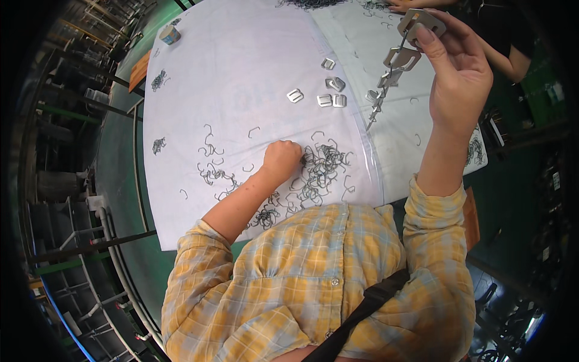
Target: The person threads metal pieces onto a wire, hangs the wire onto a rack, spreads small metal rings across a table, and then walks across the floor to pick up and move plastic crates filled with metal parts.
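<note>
My right hand [459, 75] is raised at the upper right, pinching a flat silver metal buckle [415, 24] between thumb and fingers. From it hangs a chain of similar slotted buckles [401, 58], joined by thin wire hooks and reaching down toward the table. My left hand [282, 161] rests closed at the left edge of a tangled pile of dark wire hooks [325, 166]; its fingertips are hidden, so what it grips cannot be made out. Beyond it, several loose silver buckles [324, 101] lie on the white table covering [241, 72].
More wire hooks lie scattered [212, 174] left of my forearm, with small clumps near the left edge and a dark heap [310, 3] at the far edge. A small cup [169, 35] stands far left. Another person's arm [503, 60] shows at the upper right.
</note>
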A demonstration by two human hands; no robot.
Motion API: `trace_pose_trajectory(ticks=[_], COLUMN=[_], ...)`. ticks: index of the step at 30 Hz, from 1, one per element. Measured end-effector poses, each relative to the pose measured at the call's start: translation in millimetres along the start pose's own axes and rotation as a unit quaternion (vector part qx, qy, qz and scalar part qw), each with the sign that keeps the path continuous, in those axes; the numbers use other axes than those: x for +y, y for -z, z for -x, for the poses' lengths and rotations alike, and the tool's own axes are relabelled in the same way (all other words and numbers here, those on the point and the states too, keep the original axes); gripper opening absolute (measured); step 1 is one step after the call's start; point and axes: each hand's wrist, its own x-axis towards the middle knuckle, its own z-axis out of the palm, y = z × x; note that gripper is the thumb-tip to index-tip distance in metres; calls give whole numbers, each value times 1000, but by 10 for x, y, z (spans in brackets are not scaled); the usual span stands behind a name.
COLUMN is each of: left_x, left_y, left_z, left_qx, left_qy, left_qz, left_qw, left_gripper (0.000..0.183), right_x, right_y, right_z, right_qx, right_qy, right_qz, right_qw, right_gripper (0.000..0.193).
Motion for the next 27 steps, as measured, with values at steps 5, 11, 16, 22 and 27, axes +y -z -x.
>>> trace_pose_trajectory(ticks=[5, 11, 16, 22, 27], left_x=[-342, -247, 81, 260, 235], left_y=[277, 1295, 2041, 2089, 2009], left_z=[-95, -156, -289, -433, -468], left_qx=[-66, 198, 440, 469, 448], left_qy=[98, -135, -233, -200, -191], left_qz=[185, 639, 465, 461, 551], left_qw=[976, 731, 733, 726, 678], left_gripper=[13, 5, 8, 9, 8], right_x=[41, 110, 84, 99, 239], right_y=[96, -30, -177, -263, -219], right_z=[-38, 49, 86, 135, 146], right_qx=[-13, -63, -76, -69, -149], right_qy=[0, -24, -39, -10, 15], right_qz=[9, 25, -18, 59, 117], right_qw=[1000, 997, 996, 996, 982], right_gripper=[23, 26, 20, 17, 17])
